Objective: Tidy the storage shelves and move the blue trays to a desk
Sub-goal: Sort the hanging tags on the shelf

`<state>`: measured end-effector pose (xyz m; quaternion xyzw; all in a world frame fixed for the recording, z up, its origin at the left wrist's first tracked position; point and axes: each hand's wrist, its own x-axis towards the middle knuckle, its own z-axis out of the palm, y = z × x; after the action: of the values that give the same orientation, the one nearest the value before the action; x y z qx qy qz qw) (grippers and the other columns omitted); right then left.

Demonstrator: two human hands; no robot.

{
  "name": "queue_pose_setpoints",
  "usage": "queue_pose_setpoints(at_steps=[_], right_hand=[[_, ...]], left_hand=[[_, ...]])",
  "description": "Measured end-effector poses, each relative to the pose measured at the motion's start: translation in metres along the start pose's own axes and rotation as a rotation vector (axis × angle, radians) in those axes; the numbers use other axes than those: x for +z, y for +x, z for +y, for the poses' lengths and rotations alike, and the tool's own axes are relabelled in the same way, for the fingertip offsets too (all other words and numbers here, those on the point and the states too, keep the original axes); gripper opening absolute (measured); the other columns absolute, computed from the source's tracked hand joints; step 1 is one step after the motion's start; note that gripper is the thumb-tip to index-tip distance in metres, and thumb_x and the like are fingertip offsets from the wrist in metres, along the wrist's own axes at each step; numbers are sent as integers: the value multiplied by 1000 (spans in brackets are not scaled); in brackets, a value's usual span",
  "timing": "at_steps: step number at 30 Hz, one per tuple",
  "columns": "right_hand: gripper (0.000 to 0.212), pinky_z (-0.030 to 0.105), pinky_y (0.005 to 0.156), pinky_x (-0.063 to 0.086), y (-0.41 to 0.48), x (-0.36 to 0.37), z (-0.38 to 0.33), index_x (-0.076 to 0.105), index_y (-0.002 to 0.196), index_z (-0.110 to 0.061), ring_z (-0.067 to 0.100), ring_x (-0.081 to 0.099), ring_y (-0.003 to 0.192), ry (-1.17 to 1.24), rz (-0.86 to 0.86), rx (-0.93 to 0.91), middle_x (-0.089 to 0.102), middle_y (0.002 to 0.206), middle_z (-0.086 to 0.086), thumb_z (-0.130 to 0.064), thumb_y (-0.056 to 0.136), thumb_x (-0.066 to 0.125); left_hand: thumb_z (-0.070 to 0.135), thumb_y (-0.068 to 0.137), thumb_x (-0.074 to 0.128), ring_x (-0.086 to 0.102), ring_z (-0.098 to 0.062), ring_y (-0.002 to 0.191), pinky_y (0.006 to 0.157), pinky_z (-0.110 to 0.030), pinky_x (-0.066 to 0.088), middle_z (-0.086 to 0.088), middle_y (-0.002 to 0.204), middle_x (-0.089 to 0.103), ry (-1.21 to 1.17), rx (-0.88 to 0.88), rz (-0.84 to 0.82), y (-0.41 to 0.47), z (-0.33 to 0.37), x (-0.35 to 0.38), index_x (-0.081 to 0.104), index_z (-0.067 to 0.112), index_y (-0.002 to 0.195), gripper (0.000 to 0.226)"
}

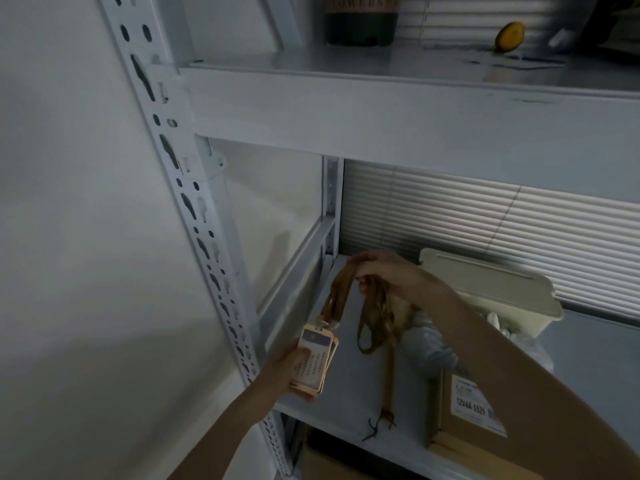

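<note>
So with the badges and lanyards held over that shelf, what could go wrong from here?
The loose lanyard loops hanging under the right hand could tangle further or snag on the cardboard box. The badge stack sits only in the left hand at the shelf's front edge, so cards might slip and drop.

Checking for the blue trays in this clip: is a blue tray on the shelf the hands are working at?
No: that shelf holds a cream lidded box, a cardboard box and brown lanyards, no blue tray.
</note>
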<state>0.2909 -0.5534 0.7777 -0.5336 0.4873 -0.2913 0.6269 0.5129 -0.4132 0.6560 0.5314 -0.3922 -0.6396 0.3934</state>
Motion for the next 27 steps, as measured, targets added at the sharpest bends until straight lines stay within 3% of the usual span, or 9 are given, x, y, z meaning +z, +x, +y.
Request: queue_pose_setpoints(at_steps=[1,3,5,9,14,18,21,24,27], right_hand=[[30,30,63,56,-1,0,-8,67,112,-5,19,64,63,-35,-2,-12,68,80,15,5,84,65],[34,28,67,57,-4,2,-20,68,111,-7,17,66,65,-76,58,-85,70,87,16,8,81,68],[33,25,64,56,-6,4,-22,70,104,-6,15,67,64,-29,143,-192,72,81,12,14,78,66],[31,29,62,53,-11,7,-9,73,96,0,21,63,61,291,233,-265,65,72,17,16,77,54],[39,31,63,51,-19,11,10,71,98,-2,20,59,59,579,235,-146,61,67,11,3,65,50],[34,31,64,52,-2,6,37,69,96,-3,19,55,55,607,427,28,55,61,8,7,75,43],[25,30,62,46,26,5,67,63,80,-6,23,48,52,684,539,260,50,61,8,6,75,41],[18,30,66,49,62,0,109,57,67,-9,23,54,60,588,587,464,63,75,9,0,80,51],[13,19,56,52,91,-4,131,58,77,-11,15,58,53,485,497,414,62,83,6,-3,87,55]], left_hand=[[23,94,64,72,-32,79,59,-45,61,-16,95,69,-5,-7,-1,5,-5,2,61,10,121,30],[35,78,79,73,-32,85,63,-48,61,-15,98,71,-51,-46,-26,13,-12,5,59,13,123,54],[38,65,89,74,-29,86,65,-47,62,-12,95,75,-123,-84,-40,21,-18,9,60,12,118,67],[14,92,60,70,-32,90,65,-45,61,-14,99,71,-198,-123,-3,36,-26,14,60,14,114,22],[7,100,50,68,-31,97,72,-49,60,-14,108,67,-84,-103,-30,39,-35,14,60,19,115,21],[10,100,51,70,-28,97,69,-46,61,-11,107,68,50,-148,-53,38,-52,6,58,19,120,22],[10,101,48,69,-31,94,72,-50,61,-12,108,67,127,-255,7,40,-65,4,58,25,111,20],[6,100,42,67,-29,91,86,-54,57,-12,104,65,281,-303,132,46,-72,8,55,25,97,23],[8,99,40,68,-30,99,87,-45,58,-9,102,65,454,-283,158,50,-69,18,52,23,96,19]])
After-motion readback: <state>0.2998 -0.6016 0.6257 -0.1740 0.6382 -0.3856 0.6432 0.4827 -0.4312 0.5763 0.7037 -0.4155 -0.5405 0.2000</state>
